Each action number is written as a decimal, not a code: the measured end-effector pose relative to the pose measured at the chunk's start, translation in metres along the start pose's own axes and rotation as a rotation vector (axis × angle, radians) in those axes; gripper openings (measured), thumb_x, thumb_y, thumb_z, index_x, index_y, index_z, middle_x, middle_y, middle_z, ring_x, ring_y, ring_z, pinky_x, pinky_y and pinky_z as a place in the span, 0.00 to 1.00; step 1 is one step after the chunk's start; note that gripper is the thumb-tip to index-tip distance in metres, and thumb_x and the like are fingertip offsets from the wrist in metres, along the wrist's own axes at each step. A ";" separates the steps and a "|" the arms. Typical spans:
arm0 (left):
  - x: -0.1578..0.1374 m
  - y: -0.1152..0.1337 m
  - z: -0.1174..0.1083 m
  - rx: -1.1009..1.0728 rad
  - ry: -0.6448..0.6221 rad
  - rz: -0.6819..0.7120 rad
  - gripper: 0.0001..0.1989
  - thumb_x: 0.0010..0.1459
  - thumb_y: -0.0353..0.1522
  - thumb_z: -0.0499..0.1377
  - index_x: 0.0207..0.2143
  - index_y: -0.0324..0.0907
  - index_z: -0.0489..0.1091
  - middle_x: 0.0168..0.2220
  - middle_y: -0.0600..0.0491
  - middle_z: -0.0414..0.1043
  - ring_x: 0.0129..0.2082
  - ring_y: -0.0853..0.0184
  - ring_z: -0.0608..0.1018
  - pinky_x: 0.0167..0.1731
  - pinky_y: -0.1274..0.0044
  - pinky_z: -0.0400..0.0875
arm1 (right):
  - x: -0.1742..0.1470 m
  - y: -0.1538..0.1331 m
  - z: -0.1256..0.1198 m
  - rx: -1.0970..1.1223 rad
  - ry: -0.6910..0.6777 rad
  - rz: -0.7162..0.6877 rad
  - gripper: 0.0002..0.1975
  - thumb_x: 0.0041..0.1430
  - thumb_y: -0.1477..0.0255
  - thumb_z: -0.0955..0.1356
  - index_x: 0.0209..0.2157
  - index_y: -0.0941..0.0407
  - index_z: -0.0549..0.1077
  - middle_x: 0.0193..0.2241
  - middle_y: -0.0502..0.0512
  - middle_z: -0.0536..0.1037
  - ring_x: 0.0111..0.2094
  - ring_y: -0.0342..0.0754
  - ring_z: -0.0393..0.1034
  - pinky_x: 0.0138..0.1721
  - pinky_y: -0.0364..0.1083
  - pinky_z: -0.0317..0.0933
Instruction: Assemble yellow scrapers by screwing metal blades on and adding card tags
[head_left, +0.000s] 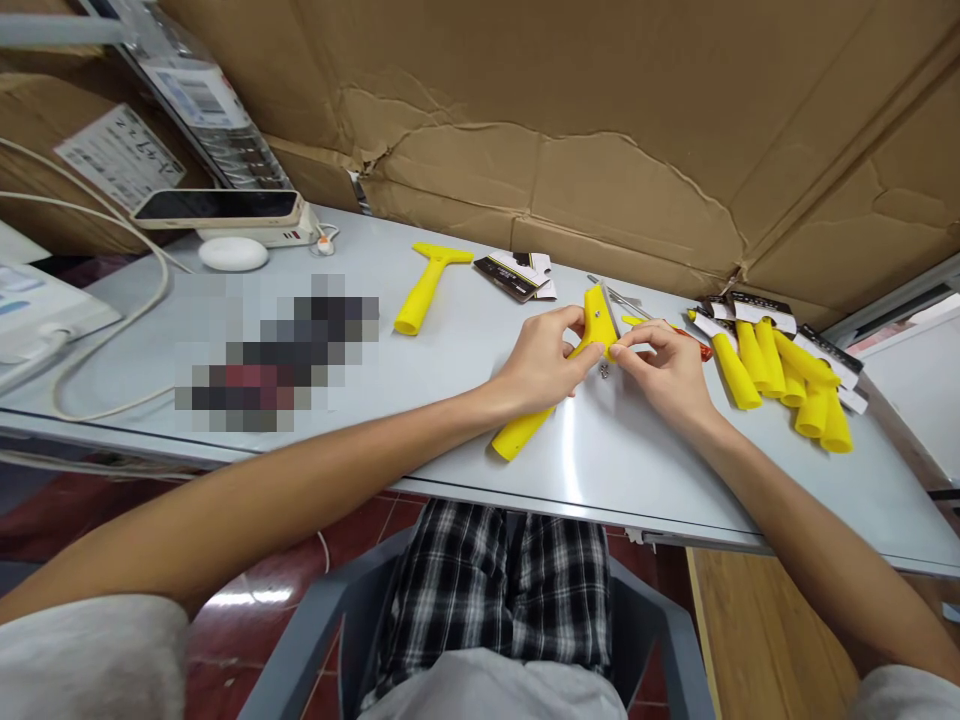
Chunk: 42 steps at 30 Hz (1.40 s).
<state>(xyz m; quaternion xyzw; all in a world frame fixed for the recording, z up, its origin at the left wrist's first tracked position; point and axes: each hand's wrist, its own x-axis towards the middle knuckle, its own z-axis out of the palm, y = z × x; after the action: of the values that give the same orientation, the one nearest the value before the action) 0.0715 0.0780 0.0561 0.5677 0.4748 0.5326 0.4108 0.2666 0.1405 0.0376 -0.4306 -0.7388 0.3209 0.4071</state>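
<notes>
My left hand (551,350) grips a yellow plastic scraper (525,432) close to its head, its handle slanting toward the table's front edge. A metal blade strip runs along the head, where a screw shows. My right hand (664,368) is closed in a pinch at the near end of that head; whatever is between the fingertips is too small to make out. Just below the fingers lie a few small screws (604,371) on the table. Behind the hands is a thin metal rod (624,300), partly hidden, and a red piece (697,343) shows beside my right hand.
Another yellow scraper (421,295) lies left of my hands, near black-and-white packaging cards (517,275). Several yellow scrapers (765,358) with cards are piled at right. A phone (217,207), white mouse-like object (233,254) and cable (161,290) occupy the left. Cardboard (562,180) stands behind the table.
</notes>
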 end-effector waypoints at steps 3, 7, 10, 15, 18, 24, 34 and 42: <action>0.001 -0.002 0.000 0.010 -0.015 -0.008 0.05 0.61 0.30 0.66 0.37 0.40 0.72 0.47 0.48 0.77 0.22 0.75 0.75 0.14 0.81 0.68 | 0.002 0.005 0.002 0.215 -0.087 0.125 0.22 0.53 0.57 0.78 0.36 0.61 0.75 0.39 0.55 0.76 0.38 0.39 0.73 0.40 0.41 0.70; 0.002 -0.004 0.000 0.030 -0.055 -0.030 0.05 0.63 0.30 0.64 0.40 0.39 0.72 0.49 0.48 0.78 0.22 0.77 0.75 0.15 0.82 0.69 | 0.001 0.000 0.005 0.500 -0.107 0.303 0.32 0.42 0.60 0.83 0.41 0.59 0.67 0.39 0.50 0.73 0.32 0.38 0.74 0.37 0.44 0.73; 0.002 -0.003 0.001 0.023 -0.080 -0.072 0.03 0.64 0.28 0.62 0.40 0.38 0.71 0.51 0.46 0.78 0.22 0.77 0.76 0.16 0.81 0.69 | 0.001 -0.009 0.004 0.630 -0.101 0.386 0.38 0.33 0.65 0.85 0.41 0.58 0.64 0.37 0.47 0.70 0.33 0.40 0.74 0.36 0.44 0.73; 0.004 0.003 -0.005 0.087 -0.109 -0.088 0.05 0.63 0.29 0.62 0.41 0.38 0.73 0.53 0.45 0.79 0.22 0.76 0.76 0.17 0.79 0.69 | 0.001 -0.009 0.003 0.695 -0.136 0.407 0.38 0.35 0.67 0.85 0.42 0.57 0.62 0.35 0.47 0.71 0.34 0.40 0.75 0.35 0.44 0.73; 0.009 0.002 -0.013 0.253 -0.139 0.023 0.11 0.58 0.31 0.66 0.44 0.38 0.75 0.52 0.46 0.80 0.23 0.75 0.75 0.22 0.77 0.70 | 0.001 -0.005 0.004 0.715 -0.150 0.383 0.37 0.36 0.68 0.84 0.43 0.57 0.62 0.36 0.47 0.71 0.35 0.40 0.75 0.37 0.45 0.74; 0.020 -0.010 -0.026 0.600 -0.111 0.176 0.29 0.54 0.30 0.68 0.60 0.38 0.74 0.47 0.48 0.82 0.33 0.65 0.79 0.39 0.70 0.75 | 0.007 0.004 -0.004 0.662 -0.055 0.354 0.33 0.42 0.63 0.83 0.43 0.57 0.65 0.36 0.50 0.73 0.39 0.41 0.75 0.42 0.48 0.77; 0.034 -0.018 -0.044 0.762 0.062 0.201 0.26 0.60 0.32 0.66 0.60 0.45 0.69 0.49 0.47 0.81 0.46 0.58 0.81 0.50 0.65 0.74 | 0.020 0.040 -0.038 -0.346 -0.101 -0.147 0.13 0.62 0.66 0.71 0.43 0.58 0.81 0.41 0.56 0.78 0.33 0.36 0.68 0.37 0.40 0.64; 0.032 -0.019 -0.042 0.857 0.022 0.248 0.26 0.63 0.31 0.64 0.62 0.47 0.68 0.47 0.47 0.83 0.40 0.59 0.83 0.49 0.64 0.75 | 0.007 0.033 -0.020 -0.444 -0.342 -0.366 0.16 0.70 0.70 0.65 0.49 0.49 0.85 0.44 0.56 0.78 0.41 0.38 0.72 0.46 0.42 0.65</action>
<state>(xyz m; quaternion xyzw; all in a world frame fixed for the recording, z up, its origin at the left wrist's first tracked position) 0.0270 0.1112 0.0489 0.7336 0.5853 0.3390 0.0662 0.2947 0.1635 0.0218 -0.3088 -0.9135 0.1410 0.2243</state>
